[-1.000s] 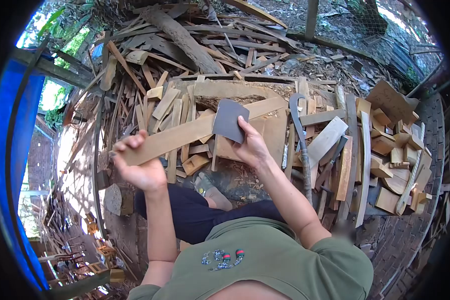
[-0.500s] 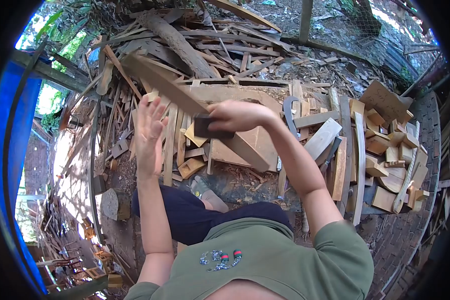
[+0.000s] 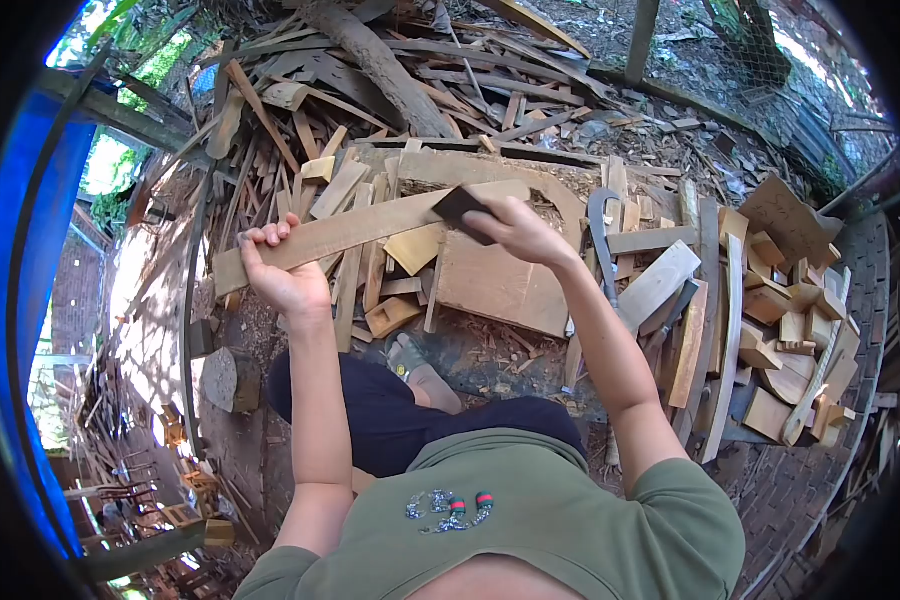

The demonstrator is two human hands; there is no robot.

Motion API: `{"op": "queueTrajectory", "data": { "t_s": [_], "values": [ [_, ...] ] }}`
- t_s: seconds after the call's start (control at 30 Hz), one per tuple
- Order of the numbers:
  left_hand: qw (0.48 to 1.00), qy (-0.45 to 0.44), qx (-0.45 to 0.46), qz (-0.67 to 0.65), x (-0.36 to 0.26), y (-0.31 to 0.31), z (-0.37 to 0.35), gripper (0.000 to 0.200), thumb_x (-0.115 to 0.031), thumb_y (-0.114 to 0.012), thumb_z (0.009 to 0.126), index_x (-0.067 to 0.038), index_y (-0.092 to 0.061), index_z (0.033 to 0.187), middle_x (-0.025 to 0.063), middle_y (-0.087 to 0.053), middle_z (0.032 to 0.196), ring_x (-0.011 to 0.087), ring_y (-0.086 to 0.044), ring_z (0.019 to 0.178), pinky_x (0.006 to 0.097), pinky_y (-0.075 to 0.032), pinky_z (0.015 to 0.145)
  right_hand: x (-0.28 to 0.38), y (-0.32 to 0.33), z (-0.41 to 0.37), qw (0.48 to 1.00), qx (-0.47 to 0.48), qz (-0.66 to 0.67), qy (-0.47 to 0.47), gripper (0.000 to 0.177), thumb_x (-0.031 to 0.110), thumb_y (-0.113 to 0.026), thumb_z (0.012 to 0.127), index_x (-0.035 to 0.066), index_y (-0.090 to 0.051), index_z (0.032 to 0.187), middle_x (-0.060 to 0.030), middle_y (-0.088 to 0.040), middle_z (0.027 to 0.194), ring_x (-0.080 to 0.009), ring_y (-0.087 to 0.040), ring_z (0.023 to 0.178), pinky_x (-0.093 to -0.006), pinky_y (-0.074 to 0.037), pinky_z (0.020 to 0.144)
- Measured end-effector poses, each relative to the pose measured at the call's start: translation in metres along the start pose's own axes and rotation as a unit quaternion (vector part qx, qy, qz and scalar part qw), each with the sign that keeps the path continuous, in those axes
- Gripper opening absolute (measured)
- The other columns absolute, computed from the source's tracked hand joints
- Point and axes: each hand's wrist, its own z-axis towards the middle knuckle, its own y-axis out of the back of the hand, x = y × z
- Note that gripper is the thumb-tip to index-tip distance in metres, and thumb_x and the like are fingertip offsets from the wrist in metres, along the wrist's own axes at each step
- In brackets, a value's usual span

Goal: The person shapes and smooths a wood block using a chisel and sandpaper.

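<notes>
A pale wooden plank stretches across in front of me, tilted up toward the right. My left hand is closed around it near its left end, fingers over the upper edge. On its right part lies a dark brown rectangular piece, which looks like sandpaper. My right hand grips that piece against the plank. The fingers' undersides are hidden. Below the plank is a workbench block of light wood.
Scrap wood is heaped at the back. A curved-blade sickle lies right of the block, beside loose boards. Cut wooden blocks pile up at the far right. A round log stump stands at the left.
My left hand has gone from open beside the plank to closed around its left end. The plank has swung from slanting down rightward to rising rightward. My right hand has moved right.
</notes>
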Motion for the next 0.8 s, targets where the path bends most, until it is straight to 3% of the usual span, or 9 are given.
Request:
{"op": "queueTrajectory", "data": {
  "t_s": [0.07,0.2,0.33,0.43,0.5,0.53,0.63,0.7,0.8],
  "values": [
    [0.999,-0.040,-0.021,0.018,0.004,-0.005,-0.004,0.026,-0.023,-0.041,0.101,-0.011,-0.044,0.078,0.0001,-0.041,0.070,0.0139,-0.042,0.069,0.0377,-0.044,0.092,-0.035,-0.002,-0.018,0.973,-0.174,0.047,-0.146,0.028,0.021,-0.053,0.095,-0.002,-0.062,0.107,-0.0147,-0.069,0.091,-0.0300,-0.065,0.083,-0.0389,-0.048,0.072],
    [0.996,-0.051,-0.042,0.056,0.009,-0.012,-0.016,0.027,-0.021,-0.037,0.101,-0.011,-0.043,0.076,0.0013,-0.038,0.069,0.0157,-0.041,0.068,0.0371,-0.045,0.086,-0.083,-0.020,-0.026,0.919,-0.331,-0.116,-0.181,0.021,0.019,-0.053,0.094,0.003,-0.063,0.102,-0.0177,-0.067,0.084,-0.0338,-0.064,0.072,-0.0424,-0.048,0.062],
    [0.994,-0.062,-0.047,0.071,0.015,-0.018,-0.030,0.027,-0.022,-0.040,0.101,-0.012,-0.039,0.076,-0.0005,-0.036,0.069,0.0130,-0.038,0.065,0.0320,-0.041,0.074,-0.035,-0.090,-0.022,0.935,-0.286,-0.205,0.044,0.026,0.010,-0.053,0.089,0.006,-0.060,0.113,-0.0191,-0.065,0.103,-0.0335,-0.065,0.092,-0.0407,-0.053,0.079],
    [0.991,-0.092,-0.044,0.092,0.018,-0.028,-0.039,0.027,-0.022,-0.040,0.101,-0.013,-0.037,0.076,-0.0012,-0.034,0.068,0.0118,-0.035,0.063,0.0301,-0.036,0.067,0.006,-0.114,-0.021,0.928,-0.270,-0.238,0.097,0.030,0.001,-0.050,0.087,0.006,-0.057,0.116,-0.0160,-0.063,0.115,-0.0338,-0.063,0.102,-0.0414,-0.052,0.087],
    [0.988,-0.100,-0.039,0.113,0.019,-0.027,-0.039,0.027,-0.022,-0.039,0.101,-0.014,-0.037,0.076,-0.0016,-0.034,0.069,0.0115,-0.034,0.063,0.0300,-0.036,0.067,-0.031,-0.097,-0.024,0.935,-0.288,-0.206,0.034,0.028,0.001,-0.049,0.087,0.006,-0.056,0.113,-0.0173,-0.062,0.117,-0.0346,-0.063,0.102,-0.0418,-0.053,0.085],
    [0.987,-0.102,-0.039,0.114,0.019,-0.028,-0.040,0.027,-0.022,-0.039,0.101,-0.014,-0.037,0.076,-0.0016,-0.034,0.069,0.0115,-0.034,0.063,0.0300,-0.036,0.067,-0.044,-0.081,-0.027,0.944,-0.237,-0.193,-0.124,0.025,0.002,-0.048,0.089,0.005,-0.056,0.112,-0.0185,-0.062,0.119,-0.0346,-0.064,0.101,-0.0425,-0.054,0.081],
    [0.985,-0.120,-0.007,0.124,0.022,-0.031,-0.041,0.027,-0.022,-0.039,0.101,-0.014,-0.037,0.075,-0.0019,-0.033,0.069,0.0110,-0.033,0.064,0.0296,-0.035,0.067,-0.083,-0.065,-0.027,0.910,-0.265,-0.238,-0.213,0.023,0.005,-0.047,0.091,0.005,-0.056,0.112,-0.0199,-0.063,0.113,-0.0368,-0.064,0.097,-0.0436,-0.054,0.078],
    [0.985,-0.120,-0.014,0.122,0.022,-0.034,-0.042,0.027,-0.022,-0.038,0.101,-0.014,-0.037,0.075,-0.0020,-0.033,0.069,0.0107,-0.033,0.064,0.0295,-0.035,0.066,-0.070,-0.091,-0.026,0.924,-0.318,-0.213,-0.018,0.026,0.004,-0.047,0.089,0.003,-0.055,0.115,-0.0207,-0.062,0.115,-0.0379,-0.063,0.100,-0.0438,-0.053,0.084],
    [0.985,-0.114,-0.023,0.130,0.024,-0.038,-0.041,0.027,-0.022,-0.039,0.101,-0.014,-0.037,0.076,-0.0019,-0.033,0.069,0.0107,-0.034,0.064,0.0291,-0.035,0.067,-0.016,-0.103,-0.019,0.919,-0.298,-0.250,0.055,0.033,-0.001,-0.047,0.086,0.004,-0.055,0.117,-0.0196,-0.061,0.116,-0.0359,-0.061,0.105,-0.0430,-0.052,0.087]
  ]
}}
